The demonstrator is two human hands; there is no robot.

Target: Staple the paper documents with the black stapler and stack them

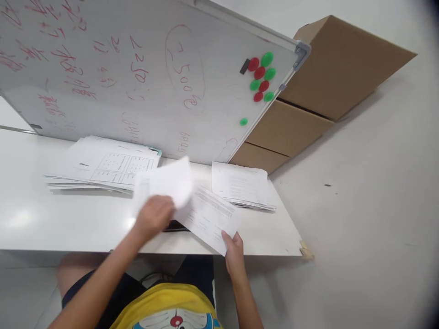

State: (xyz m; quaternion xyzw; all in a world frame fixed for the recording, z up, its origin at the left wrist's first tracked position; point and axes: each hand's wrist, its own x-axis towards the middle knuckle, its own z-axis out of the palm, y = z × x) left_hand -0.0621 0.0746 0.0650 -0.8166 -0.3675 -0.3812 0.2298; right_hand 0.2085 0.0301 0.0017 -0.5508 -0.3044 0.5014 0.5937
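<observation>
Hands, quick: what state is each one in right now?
Left hand: closed on a blurred white sheet.
Right hand: closed, holding a printed sheet near its corner.

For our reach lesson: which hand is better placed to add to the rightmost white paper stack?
Probably the right hand: it holds printed white paper near that stack; the left hand, holding blurred white paper, is farther.

Can read a circled "500" in red handwriting on the whiteboard, turned sideways, and "250" in the column just to its left. Cannot make out most of the other red characters there, too loosely scrawled. Cannot read the fine print on the held printed sheet, the left paper stack or the right paper stack.
</observation>
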